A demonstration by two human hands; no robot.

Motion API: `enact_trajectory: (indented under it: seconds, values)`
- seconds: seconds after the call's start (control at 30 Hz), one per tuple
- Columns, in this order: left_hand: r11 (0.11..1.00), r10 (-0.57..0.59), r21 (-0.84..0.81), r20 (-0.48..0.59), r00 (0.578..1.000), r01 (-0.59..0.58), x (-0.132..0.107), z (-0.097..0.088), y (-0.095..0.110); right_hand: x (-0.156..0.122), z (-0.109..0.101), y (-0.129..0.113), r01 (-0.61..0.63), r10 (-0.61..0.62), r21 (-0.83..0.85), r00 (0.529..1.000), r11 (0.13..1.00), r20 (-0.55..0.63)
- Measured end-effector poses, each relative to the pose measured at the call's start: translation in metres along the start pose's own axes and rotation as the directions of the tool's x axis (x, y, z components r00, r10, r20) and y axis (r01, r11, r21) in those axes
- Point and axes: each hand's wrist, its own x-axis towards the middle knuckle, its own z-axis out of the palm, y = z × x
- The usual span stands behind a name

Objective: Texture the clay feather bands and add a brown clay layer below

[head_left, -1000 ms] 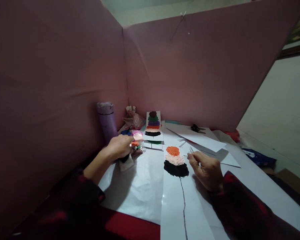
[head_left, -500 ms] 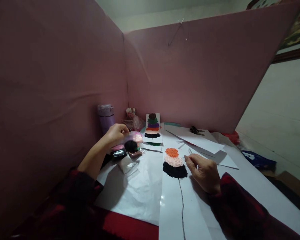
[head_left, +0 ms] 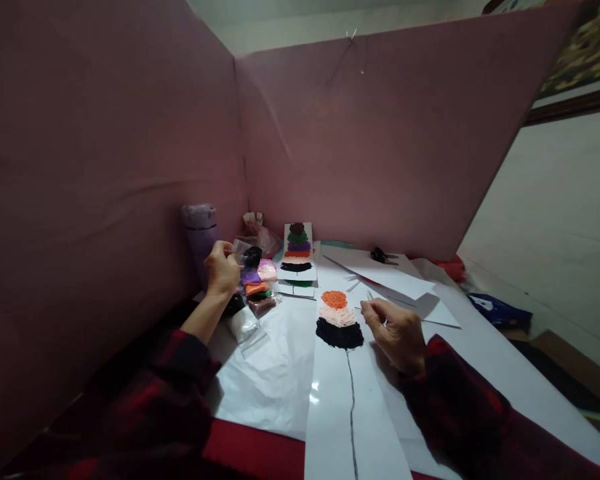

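Note:
My left hand pinches a small clear bag with a black lump in it, held up above a pile of coloured clay packets. My right hand is closed around a thin pale stick, whose tip points up and away. Left of that hand lies a long white paper strip bearing textured bands: an orange one, a pale pink one and a black one. A dark line runs from the black band towards me.
A finished-looking card with several coloured bands stands at the back. A purple bottle is at the left, near the pink partition. Black-handled scissors lie behind loose white sheets. A white packet rests front left.
My left hand has lifted the bag with the black lump, and purple, orange and green packets beneath now show. The right hand stays beside the bands. The view has shifted slightly.

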Motion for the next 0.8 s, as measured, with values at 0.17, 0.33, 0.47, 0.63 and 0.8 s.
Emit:
enact_trajectory:
  seconds: [0.17,0.33,0.47,0.63,0.8]
  values:
    - [0.993,0.109,0.062,-0.075,0.991,-0.104,-0.003,0.001,-0.002,0.001,0.0,-0.001,-0.002,0.002,0.002,1.0,1.0,0.002]
    - [0.971,0.193,0.16,-0.084,0.978,-0.178,-0.001,0.001,-0.005,0.001,-0.001,-0.001,-0.016,0.016,0.004,1.0,1.0,0.002]
    - [0.959,0.203,0.212,-0.051,0.978,-0.188,0.0,0.004,-0.01,0.001,-0.001,-0.001,-0.026,0.025,0.007,0.999,1.0,0.019]
    - [0.942,0.179,0.28,0.04,0.983,-0.182,0.002,0.01,-0.022,0.001,-0.001,0.001,-0.033,0.033,0.011,0.999,0.999,0.033]
    - [0.92,0.139,0.352,0.118,0.983,-0.172,0.002,0.011,-0.026,0.0,-0.001,0.001,-0.04,0.04,0.013,0.999,0.999,0.037]
